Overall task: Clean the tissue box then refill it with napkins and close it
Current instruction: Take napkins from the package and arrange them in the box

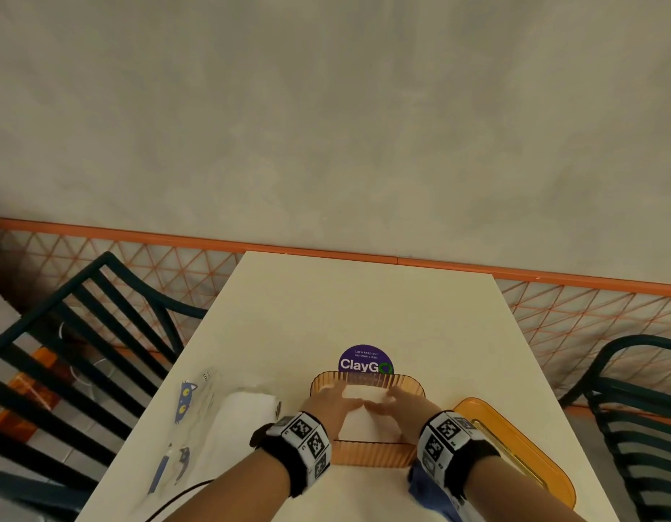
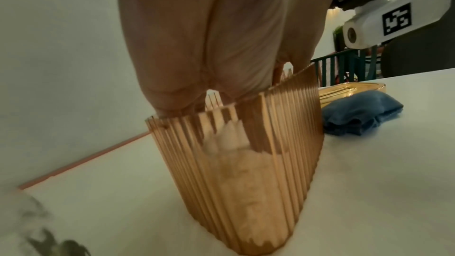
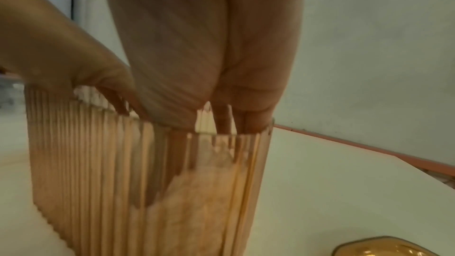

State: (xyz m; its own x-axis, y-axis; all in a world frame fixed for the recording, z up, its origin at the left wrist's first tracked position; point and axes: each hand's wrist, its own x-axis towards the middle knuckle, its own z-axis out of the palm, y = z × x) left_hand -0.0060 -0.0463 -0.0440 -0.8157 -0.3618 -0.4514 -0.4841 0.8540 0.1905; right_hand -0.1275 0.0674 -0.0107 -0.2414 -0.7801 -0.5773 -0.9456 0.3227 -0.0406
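The tissue box (image 1: 368, 455), amber and ribbed, stands open near the 6 o'clock edge of the table (image 1: 364, 303), just in front of the person. Both hands reach down into it from above. The left hand (image 1: 332, 405) lies with its fingers straight and flat on the white napkins (image 1: 358, 423) inside, and the right hand (image 1: 403, 406) mirrors it from the 3 o'clock side, so the fingertips nearly meet in the middle of the box. Neither grip pinches anything: both are spread and pressing down on the stack. In the wrist views the napkins show through the ribbed wall, filling the lower part of the box.

The amber lid (image 1: 515, 446) lies on the table at 4 o'clock of the box, just beside it. A crumpled blue cloth (image 2: 362, 114) sits between lid and box, close to the right wrist. At 9 o'clock lies a clear pack of napkins (image 1: 243, 420). A purple round sticker (image 1: 365, 359) sits at 12 o'clock, just behind the box.
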